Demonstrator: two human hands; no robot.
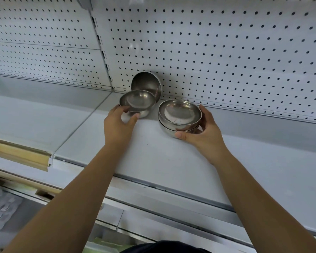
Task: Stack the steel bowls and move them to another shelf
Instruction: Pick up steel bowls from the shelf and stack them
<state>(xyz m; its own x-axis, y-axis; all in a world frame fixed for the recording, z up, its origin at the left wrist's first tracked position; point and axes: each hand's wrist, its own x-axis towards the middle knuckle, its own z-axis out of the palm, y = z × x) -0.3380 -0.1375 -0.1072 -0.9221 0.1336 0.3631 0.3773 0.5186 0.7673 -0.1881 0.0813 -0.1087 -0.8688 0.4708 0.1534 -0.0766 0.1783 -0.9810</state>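
Nearest me lies the pale grey metal shelf (153, 157), which carries all the bowls. My right hand (206, 128) cups a stack of two shiny round steel bowls (180, 114), with the thumb in front and the fingers curled behind. Just left of it, my left hand (119, 123) grips a single scuffed steel bowl (137, 102), tilted toward me. Behind that, a bowl standing on edge (147, 84) leans against the white perforated back panel (208, 52).

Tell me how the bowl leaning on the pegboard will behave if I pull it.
The leaning bowl stands on its rim against the pegboard, so it will likely tip or roll. Its polished steel looks slippery and rigid, probably light.
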